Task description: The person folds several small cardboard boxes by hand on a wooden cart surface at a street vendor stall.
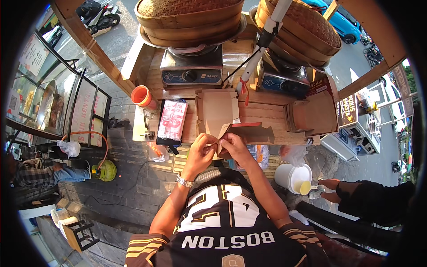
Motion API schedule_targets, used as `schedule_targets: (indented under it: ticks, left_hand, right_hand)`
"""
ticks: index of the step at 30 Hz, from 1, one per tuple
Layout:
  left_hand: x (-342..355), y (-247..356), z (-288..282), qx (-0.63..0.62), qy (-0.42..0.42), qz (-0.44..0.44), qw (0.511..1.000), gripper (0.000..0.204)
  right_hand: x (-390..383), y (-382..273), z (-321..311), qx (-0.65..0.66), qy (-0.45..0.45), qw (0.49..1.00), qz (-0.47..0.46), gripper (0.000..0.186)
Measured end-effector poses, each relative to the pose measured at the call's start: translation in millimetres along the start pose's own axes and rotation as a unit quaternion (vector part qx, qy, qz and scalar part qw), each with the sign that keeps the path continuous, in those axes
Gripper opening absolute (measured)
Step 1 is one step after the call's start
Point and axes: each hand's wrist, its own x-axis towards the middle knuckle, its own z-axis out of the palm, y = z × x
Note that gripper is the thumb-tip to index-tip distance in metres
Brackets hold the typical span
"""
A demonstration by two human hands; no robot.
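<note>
In the head view my left hand (201,152) and my right hand (235,151) pinch the corner of a brown cardboard box piece (226,135), their fingers close together at its folds. The piece has a red outer edge and stands partly folded on the front of the wooden counter (280,137). Behind it an opened flat cardboard box (213,107) lies on the wood. Left of that lies a white package with red print (173,118), with an orange cup (141,97) further back. A stack of folded cardboard (302,115) sits at the right end.
Bamboo steamers (189,22) sit on two gas stoves (190,66), beside a white pole (271,31). A white bucket (288,175) stands below right, near a person in black (364,200). Another person in jeans (66,173) is at left by a green gas cylinder (106,170).
</note>
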Motion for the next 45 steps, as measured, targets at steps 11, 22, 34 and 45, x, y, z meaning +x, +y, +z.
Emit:
schedule_targets:
  ticks: [11, 22, 34, 45]
  left_hand:
    - [2.6, -20.7, -6.7, -0.367, 0.031, -0.342, 0.864, 0.018]
    - [-4.3, 1.7, -4.8, -0.485, -0.010, -0.324, 0.812, 0.020]
    - [-10.2, 11.4, 0.1, -0.504, 0.005, -0.336, 0.795, 0.014]
    - [-14.4, 5.6, 12.5, -0.436, 0.066, -0.265, 0.857, 0.007]
  right_hand:
    - [-36.1, -15.3, 25.8, -0.361, 0.106, 0.896, -0.235, 0.018]
    - [-39.5, -16.8, 20.2, -0.187, 0.181, 0.950, -0.171, 0.017]
    - [-45.8, -19.6, 21.7, -0.199, 0.189, 0.943, -0.189, 0.014]
    - [-45.4, -34.7, 25.2, -0.268, 0.127, 0.922, -0.250, 0.015]
